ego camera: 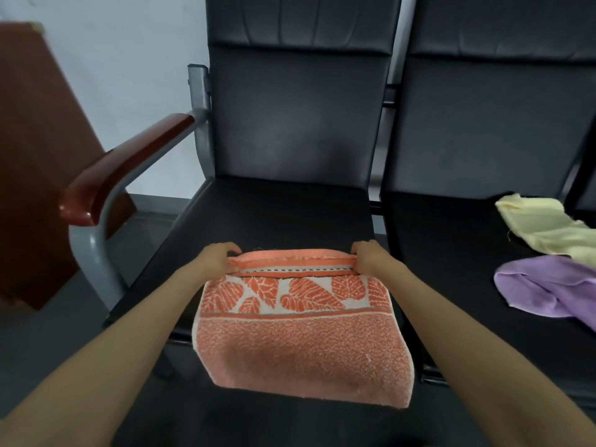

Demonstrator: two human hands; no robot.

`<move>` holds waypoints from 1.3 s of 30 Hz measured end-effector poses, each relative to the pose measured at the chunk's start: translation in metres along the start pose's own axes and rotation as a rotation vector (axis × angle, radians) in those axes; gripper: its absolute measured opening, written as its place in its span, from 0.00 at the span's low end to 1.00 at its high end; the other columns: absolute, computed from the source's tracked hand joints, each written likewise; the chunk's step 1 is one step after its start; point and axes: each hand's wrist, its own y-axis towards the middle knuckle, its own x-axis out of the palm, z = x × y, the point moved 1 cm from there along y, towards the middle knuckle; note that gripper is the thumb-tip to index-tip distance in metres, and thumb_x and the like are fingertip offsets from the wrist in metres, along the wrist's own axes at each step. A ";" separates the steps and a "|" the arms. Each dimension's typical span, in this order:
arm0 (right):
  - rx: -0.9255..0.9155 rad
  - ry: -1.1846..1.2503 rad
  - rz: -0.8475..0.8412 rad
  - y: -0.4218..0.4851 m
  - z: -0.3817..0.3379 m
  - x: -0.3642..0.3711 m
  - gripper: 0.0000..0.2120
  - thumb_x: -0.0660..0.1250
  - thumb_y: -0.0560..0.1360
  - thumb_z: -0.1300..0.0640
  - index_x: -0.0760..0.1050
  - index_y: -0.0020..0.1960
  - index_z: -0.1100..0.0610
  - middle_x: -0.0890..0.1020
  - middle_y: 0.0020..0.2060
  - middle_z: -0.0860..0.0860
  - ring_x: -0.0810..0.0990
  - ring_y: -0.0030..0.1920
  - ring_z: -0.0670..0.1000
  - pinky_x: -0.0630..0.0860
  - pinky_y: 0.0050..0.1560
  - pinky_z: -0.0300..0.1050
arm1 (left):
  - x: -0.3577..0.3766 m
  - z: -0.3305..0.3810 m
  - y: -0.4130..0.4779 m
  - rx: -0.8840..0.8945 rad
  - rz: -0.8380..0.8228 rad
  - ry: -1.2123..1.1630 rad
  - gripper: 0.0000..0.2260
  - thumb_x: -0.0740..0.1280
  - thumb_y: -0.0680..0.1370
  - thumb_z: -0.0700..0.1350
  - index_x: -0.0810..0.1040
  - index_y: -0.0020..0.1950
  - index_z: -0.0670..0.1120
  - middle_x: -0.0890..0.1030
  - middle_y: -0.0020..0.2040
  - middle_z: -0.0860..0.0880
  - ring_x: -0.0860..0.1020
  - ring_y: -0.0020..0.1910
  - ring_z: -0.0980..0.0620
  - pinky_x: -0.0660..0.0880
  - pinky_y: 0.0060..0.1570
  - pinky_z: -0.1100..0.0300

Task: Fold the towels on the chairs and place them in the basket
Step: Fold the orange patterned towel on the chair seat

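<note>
**A:** Head view first. Where is the towel being worked on?

**B:** The orange towel (296,337) lies low in the picture, about 6 o'clock. It is on the front of the left chair (274,214), and its near edge hangs past the front of the seat. It looks doubled over, but I can't count the layers.

**A:** And the hands?

**B:** The left hand (219,258) is on the cloth's far corner at 11 o'clock, the right hand (367,256) on the far corner at 1 o'clock. Each has its fingers curled over the far hem and pinches it, lifting it slightly. The fingertips are tucked behind that raised edge, so they are hidden.

**A:** Any other towels?

**B:** Two lie crumpled on the right chair (451,253): a yellow towel (545,227) at 3 o'clock and a purple towel (548,285) at 4 o'clock. They meet, though I can't tell which lies on top. The picture's right edge cuts both off.

**A:** What about the left side?

**B:** There is a blurred reddish armrest (125,166) on a grey frame at 9 o'clock. A brown wooden panel (38,140) sits at 10 o'clock, cut off by the edge, and I can't tell what it belongs to.
</note>
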 end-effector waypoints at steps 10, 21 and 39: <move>-0.106 0.029 0.320 -0.064 0.019 0.004 0.07 0.64 0.76 0.63 0.66 0.48 0.56 0.69 0.53 0.54 0.76 0.41 0.57 0.73 0.40 0.50 | 0.012 -0.004 -0.057 0.144 0.189 -0.037 0.08 0.70 0.75 0.41 0.71 0.45 0.46 0.76 0.45 0.47 0.79 0.42 0.48 0.78 0.41 0.52; -0.103 0.047 0.399 -0.153 0.033 -0.065 0.02 0.65 0.73 0.61 0.72 0.42 0.57 0.79 0.40 0.53 0.79 0.39 0.53 0.75 0.38 0.45 | -0.030 0.035 -0.138 0.273 0.314 -0.185 0.12 0.69 0.75 0.49 0.77 0.40 0.40 0.79 0.34 0.47 0.77 0.33 0.51 0.71 0.34 0.59; -0.123 -0.017 0.763 -0.294 0.034 -0.184 0.03 0.63 0.76 0.56 0.70 0.44 0.53 0.77 0.45 0.51 0.75 0.42 0.53 0.67 0.37 0.44 | -0.127 0.115 -0.254 0.374 0.638 -0.192 0.07 0.59 0.81 0.40 0.76 0.51 0.42 0.81 0.48 0.37 0.80 0.37 0.40 0.79 0.38 0.51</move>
